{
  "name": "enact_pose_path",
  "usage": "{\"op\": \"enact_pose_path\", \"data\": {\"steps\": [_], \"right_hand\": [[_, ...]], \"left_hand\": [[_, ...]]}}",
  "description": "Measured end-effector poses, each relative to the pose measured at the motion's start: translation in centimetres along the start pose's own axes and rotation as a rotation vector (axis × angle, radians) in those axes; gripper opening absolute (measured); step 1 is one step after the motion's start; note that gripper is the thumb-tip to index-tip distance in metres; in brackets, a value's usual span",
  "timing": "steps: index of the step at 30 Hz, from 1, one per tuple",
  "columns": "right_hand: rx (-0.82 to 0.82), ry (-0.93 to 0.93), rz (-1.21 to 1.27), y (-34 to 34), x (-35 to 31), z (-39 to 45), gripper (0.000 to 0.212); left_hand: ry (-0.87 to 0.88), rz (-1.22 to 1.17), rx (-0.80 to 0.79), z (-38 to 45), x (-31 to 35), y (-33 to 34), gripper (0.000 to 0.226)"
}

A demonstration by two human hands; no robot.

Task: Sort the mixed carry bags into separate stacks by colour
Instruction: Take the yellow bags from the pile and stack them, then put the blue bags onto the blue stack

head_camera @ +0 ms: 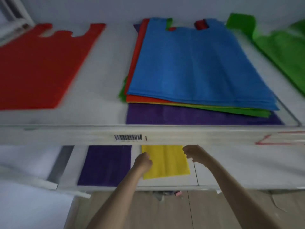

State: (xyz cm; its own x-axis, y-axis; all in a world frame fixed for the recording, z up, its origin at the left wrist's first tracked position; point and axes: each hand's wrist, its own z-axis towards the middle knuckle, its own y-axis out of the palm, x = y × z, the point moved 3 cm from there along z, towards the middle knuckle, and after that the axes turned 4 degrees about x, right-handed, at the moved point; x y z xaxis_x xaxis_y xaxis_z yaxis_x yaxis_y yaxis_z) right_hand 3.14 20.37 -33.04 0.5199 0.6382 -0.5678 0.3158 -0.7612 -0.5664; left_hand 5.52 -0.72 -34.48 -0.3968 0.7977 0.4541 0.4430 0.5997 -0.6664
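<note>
A white two-level shelf (105, 116) fills the view. On its upper level a mixed stack (198, 90) topped by a blue bag (198, 63) lies in the middle, a red bag (38, 66) flat to its left and a green bag (280, 47) to its right. On the lower level a purple bag (105, 166) lies just beside a yellow bag (166, 161). The left hand (143, 161) and right hand (192, 152) sit at the yellow bag's two side edges, fingers curled as if pinching it, though blur hides the grip itself.
</note>
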Motion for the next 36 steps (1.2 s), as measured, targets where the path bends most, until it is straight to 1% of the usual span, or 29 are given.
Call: {"op": "enact_pose_path", "data": {"steps": [1,4,7,10,11,13,14,16,17,19,22,24,25,27,29,30,32,35,36], "right_hand": [[-0.014,0.004,-0.031,-0.5,-0.2,-2.1,0.032],[-0.03,0.027,-0.058,-2.0,-0.2,-8.8,0.022],[-0.059,-0.004,-0.113,-3.9,-0.7,-15.4,0.025],[-0.109,-0.031,-0.186,-6.0,-2.1,-21.2,0.027],[-0.117,-0.045,-0.218,-6.9,-2.9,-22.6,0.028],[-0.128,-0.064,-0.266,-9.0,-5.0,-25.1,0.03],[-0.138,-0.07,-0.289,-10.2,-6.4,-26.3,0.03],[-0.169,-0.086,-0.331,-12.5,-9.4,-28.2,0.025],[-0.181,-0.104,-0.348,-13.6,-10.9,-28.9,0.019],[-0.189,-0.137,-0.373,-15.8,-14.0,-29.4,0.017],[-0.081,-0.193,-0.376,-19.2,-18.8,-28.2,0.016],[0.024,-0.247,-0.318,-21.4,-21.9,-26.4,0.013],[0.076,-0.258,-0.271,-22.5,-23.2,-25.3,0.011],[0.193,-0.273,-0.176,-24.4,-25.0,-22.5,0.015],[0.304,-0.295,-0.122,-26.1,-25.8,-19.5,0.025],[0.358,-0.31,-0.107,-26.8,-26.0,-18.1,0.026],[0.449,-0.322,-0.102,-27.8,-25.9,-15.5,0.017],[0.551,-0.292,-0.039,-28.2,-24.7,-12.2,0.024],[0.577,-0.287,-0.025,-28.3,-24.4,-11.2,0.025]], "left_hand": [[0.01,0.001,-0.019,-2.2,0.5,-0.3,0.026],[0.048,0.041,-0.064,-8.5,1.5,-0.8,0.025],[0.073,0.125,-0.139,-14.3,2.6,-1.7,0.037],[0.117,0.247,-0.198,-19.3,4.6,-3.8,0.041],[0.122,0.267,-0.197,-20.8,5.5,-5.2,0.04],[0.142,0.29,-0.218,-23.4,7.6,-8.4,0.029],[0.151,0.28,-0.241,-24.6,8.7,-10.3,0.028],[0.191,0.195,-0.243,-26.7,11.3,-14.3,0.038],[0.231,0.143,-0.221,-27.4,12.7,-16.4,0.04],[0.31,0.051,-0.146,-28.0,15.3,-20.4,0.038],[0.393,0.014,-0.008,-26.7,18.0,-25.3,0.026],[0.395,0.015,0.084,-24.2,18.8,-27.5,0.014],[0.393,0.019,0.125,-23.0,19.1,-28.4,0.015],[0.371,0.032,0.189,-20.9,19.7,-30.0,0.026],[0.355,0.058,0.236,-19.0,20.2,-30.8,0.029],[0.348,0.068,0.255,-18.2,20.4,-30.9,0.029],[0.336,0.056,0.287,-16.1,20.8,-30.9,0.033],[0.287,0.049,0.295,-12.9,21.2,-30.2,0.024],[0.266,0.046,0.287,-12.1,21.4,-29.9,0.026]]}}
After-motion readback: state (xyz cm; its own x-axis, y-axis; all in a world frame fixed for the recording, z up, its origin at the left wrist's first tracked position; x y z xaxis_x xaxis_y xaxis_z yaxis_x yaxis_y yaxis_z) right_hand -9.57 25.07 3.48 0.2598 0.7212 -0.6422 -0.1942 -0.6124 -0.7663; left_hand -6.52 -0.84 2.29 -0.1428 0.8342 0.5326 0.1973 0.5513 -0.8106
